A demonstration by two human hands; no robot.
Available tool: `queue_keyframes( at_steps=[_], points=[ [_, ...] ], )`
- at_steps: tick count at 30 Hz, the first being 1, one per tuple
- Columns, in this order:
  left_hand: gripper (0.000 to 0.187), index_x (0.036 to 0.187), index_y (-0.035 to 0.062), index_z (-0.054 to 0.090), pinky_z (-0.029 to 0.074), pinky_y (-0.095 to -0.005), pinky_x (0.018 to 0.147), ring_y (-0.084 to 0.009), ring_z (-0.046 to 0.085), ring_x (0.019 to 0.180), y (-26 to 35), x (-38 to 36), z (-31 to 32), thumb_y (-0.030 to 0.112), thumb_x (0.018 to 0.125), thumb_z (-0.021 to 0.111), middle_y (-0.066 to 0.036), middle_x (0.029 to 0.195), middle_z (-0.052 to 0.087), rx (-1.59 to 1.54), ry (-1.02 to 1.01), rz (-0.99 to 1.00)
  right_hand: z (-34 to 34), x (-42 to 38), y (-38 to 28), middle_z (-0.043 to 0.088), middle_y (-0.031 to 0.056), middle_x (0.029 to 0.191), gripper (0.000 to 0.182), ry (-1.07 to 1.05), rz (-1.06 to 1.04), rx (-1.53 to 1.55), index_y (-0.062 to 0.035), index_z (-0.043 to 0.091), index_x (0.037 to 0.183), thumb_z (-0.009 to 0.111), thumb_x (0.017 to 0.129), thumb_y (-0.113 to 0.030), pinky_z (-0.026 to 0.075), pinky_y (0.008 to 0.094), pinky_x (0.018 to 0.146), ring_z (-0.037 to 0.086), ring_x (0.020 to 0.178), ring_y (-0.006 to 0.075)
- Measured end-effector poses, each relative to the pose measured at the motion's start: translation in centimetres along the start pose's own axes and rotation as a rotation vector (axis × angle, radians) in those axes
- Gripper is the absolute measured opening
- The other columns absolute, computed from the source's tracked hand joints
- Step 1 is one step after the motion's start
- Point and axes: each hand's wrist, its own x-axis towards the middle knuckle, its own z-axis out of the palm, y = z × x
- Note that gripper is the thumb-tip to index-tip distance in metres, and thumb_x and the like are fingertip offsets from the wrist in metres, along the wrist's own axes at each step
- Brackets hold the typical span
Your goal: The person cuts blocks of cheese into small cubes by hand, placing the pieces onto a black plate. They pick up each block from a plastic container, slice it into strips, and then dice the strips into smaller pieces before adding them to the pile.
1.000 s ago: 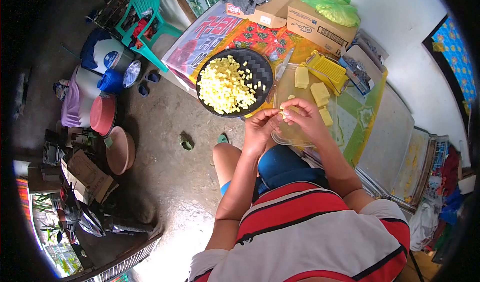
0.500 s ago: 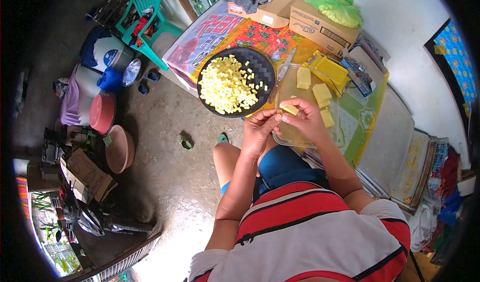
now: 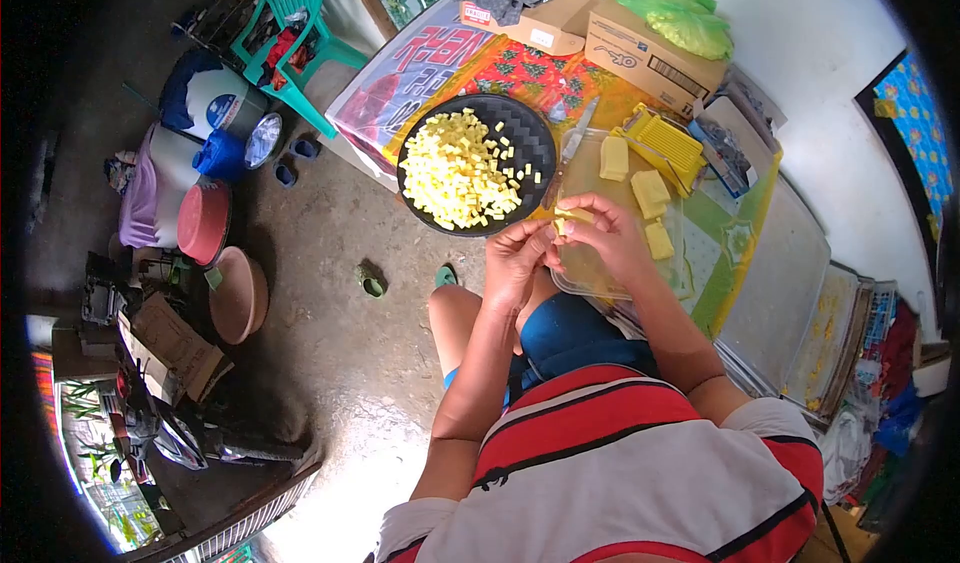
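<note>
Pinching a yellow piece (image 3: 560, 227), left hand (image 3: 520, 253) and right hand (image 3: 612, 241) near patterned tablecloth (image 3: 540, 71), grey floor (image 3: 335, 223), white wall (image 3: 800, 23).

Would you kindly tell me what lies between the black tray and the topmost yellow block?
In the head view, a knife and part of a clear tray.

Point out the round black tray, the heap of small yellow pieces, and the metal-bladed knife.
Round black tray (image 3: 529, 127), head view: bare upper right part.
Heap of small yellow pieces (image 3: 455, 173), head view: its middle.
Metal-bladed knife (image 3: 575, 139), head view: its blade.
</note>
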Motion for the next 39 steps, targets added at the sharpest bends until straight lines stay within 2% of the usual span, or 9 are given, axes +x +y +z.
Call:
queue_keyframes(
  at_steps=[4, 7, 14, 20, 23, 26, 31, 34, 39],
  points=[
    [0.018, 0.098, -0.0026, 0.064, 0.052, -0.0260, 0.052, -0.0126, 0.058, 0.057, -0.1, 0.5, -0.8, 0.011, 0.087, 0.061, -0.007, 0.075, 0.064, -0.047, 0.114, -0.003, 0.8, 1.5, 0.0, 0.062, 0.0058, 0.098, 0.026, 0.086, -0.046, -0.058, -0.0011, 0.056, 0.111, 0.062, 0.086, -0.006, 0.048, 0.0254, 0.072, 0.061, 0.083, 0.0115],
    [0.019, 0.096, -0.0012, 0.063, 0.050, -0.0250, 0.051, -0.0119, 0.056, 0.055, -0.5, 1.0, -2.0, 0.014, 0.085, 0.063, -0.005, 0.074, 0.063, -0.073, 0.221, -0.005, -0.4, 4.8, 2.6, 0.065, 0.0050, 0.091, 0.027, 0.134, -0.153, -0.468, -0.0036, 0.058, 0.109, 0.064, 0.083, -0.009, 0.048, 0.0252, 0.068, 0.063, 0.078, 0.0121],
    [0.019, 0.095, 0.0005, 0.063, 0.048, -0.0228, 0.050, -0.0104, 0.055, 0.053, -1.0, 1.1, -4.2, 0.016, 0.084, 0.064, -0.004, 0.074, 0.063, -0.085, 0.327, -0.012, -1.9, 10.8, 8.8, 0.065, 0.0147, 0.085, 0.032, 0.180, -0.144, -1.204, -0.0183, 0.061, 0.106, 0.064, 0.074, -0.016, 0.049, 0.0453, 0.069, 0.063, 0.081, 0.0356],
    [0.019, 0.094, 0.0010, 0.064, 0.046, -0.0218, 0.049, -0.0096, 0.054, 0.053, -1.7, 0.8, -5.6, 0.017, 0.084, 0.065, -0.004, 0.076, 0.063, -0.070, 0.363, 0.009, -0.7, 9.6, 5.8, 0.067, 0.0107, 0.083, 0.030, 0.162, -0.032, -1.020, -0.0139, 0.059, 0.110, 0.065, 0.082, -0.022, 0.050, 0.0354, 0.066, 0.065, 0.078, 0.0251],
    [0.018, 0.093, 0.0006, 0.064, 0.045, -0.0226, 0.051, -0.0097, 0.053, 0.055, -1.5, 0.9, -5.4, 0.016, 0.084, 0.065, -0.003, 0.077, 0.063, 0.006, 0.380, 0.035, -1.8, 9.7, 7.5, 0.066, 0.0055, 0.087, 0.024, 0.030, -0.297, -0.361, -0.0088, 0.058, 0.110, 0.060, 0.088, -0.020, 0.049, 0.0276, 0.065, 0.063, 0.077, 0.0143],
    [0.019, 0.093, -0.0005, 0.064, 0.045, -0.0224, 0.051, -0.0089, 0.053, 0.056, -1.2, 1.1, -5.0, 0.016, 0.084, 0.065, -0.004, 0.079, 0.063, 0.097, 0.363, 0.096, -0.8, 6.8, 3.8, 0.064, 0.0029, 0.094, 0.021, -0.006, -0.085, -0.248, -0.0049, 0.058, 0.109, 0.058, 0.090, -0.014, 0.048, 0.0240, 0.067, 0.059, 0.080, 0.0084],
    [0.018, 0.094, -0.0016, 0.064, 0.046, -0.0231, 0.053, -0.0084, 0.054, 0.058, 0.3, 1.2, -3.3, 0.014, 0.085, 0.066, -0.006, 0.083, 0.065, 0.250, 0.318, 0.164, -0.8, 4.2, 2.1, 0.062, 0.0033, 0.097, 0.026, -0.082, -0.064, -0.190, -0.0029, 0.058, 0.112, 0.061, 0.088, -0.013, 0.048, 0.0232, 0.070, 0.057, 0.083, 0.0069],
    [0.019, 0.097, -0.0016, 0.062, 0.050, -0.0248, 0.056, -0.0104, 0.056, 0.061, 1.4, 0.8, -1.8, 0.014, 0.086, 0.062, -0.009, 0.084, 0.065, 0.161, 0.252, 0.194, -0.4, 2.8, 0.4, 0.062, 0.0038, 0.098, 0.026, -0.090, -0.035, -0.149, -0.0016, 0.058, 0.112, 0.060, 0.087, -0.010, 0.048, 0.0245, 0.071, 0.057, 0.084, 0.0082],
    [0.021, 0.101, -0.0004, 0.057, 0.053, -0.0282, 0.056, -0.0147, 0.059, 0.065, 2.3, 0.5, -0.7, 0.016, 0.090, 0.051, -0.011, 0.086, 0.064, -0.184, 0.103, 0.032, -0.7, 1.6, -0.4, 0.061, 0.0030, 0.098, 0.027, -0.081, -0.005, -0.047, -0.0016, 0.057, 0.113, 0.059, 0.087, -0.009, 0.048, 0.0247, 0.071, 0.056, 0.086, 0.0080]
  ],
)
